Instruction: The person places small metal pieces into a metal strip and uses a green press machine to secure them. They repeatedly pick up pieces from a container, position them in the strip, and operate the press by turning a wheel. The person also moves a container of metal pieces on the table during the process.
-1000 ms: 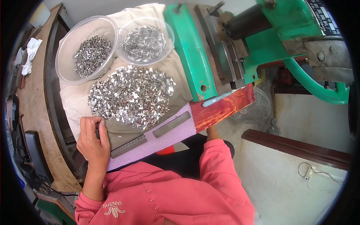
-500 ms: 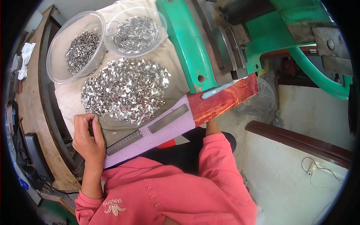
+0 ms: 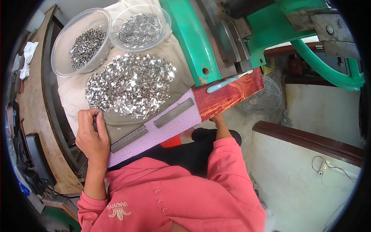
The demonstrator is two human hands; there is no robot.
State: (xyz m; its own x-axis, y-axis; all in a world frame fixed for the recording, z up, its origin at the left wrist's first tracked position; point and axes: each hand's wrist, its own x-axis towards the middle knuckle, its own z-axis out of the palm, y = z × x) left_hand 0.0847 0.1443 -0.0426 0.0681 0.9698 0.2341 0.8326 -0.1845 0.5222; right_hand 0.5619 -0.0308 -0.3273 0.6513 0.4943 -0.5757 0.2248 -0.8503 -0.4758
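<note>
My left hand rests at the near left edge of a pile of small shiny metal pieces on a beige cloth. Its fingers are curled, with thumb and forefinger close together; whatever they may hold is too small to make out. Below the front edge of a reddish wooden board is my right hand, its fingers mostly hidden. Between the hands, a ridged metal strip and a smooth metal bar lie on a purple checked cloth.
Two clear plastic tubs, one of short metal bits and one of thin metal pins, stand behind the pile. A green machine rises at the right. A pale blue-handled tool lies on the board. A fan stands beyond.
The view has shifted slightly. My right hand shows a little more below the board's edge. My left hand stays curled at the edge of the pile.
</note>
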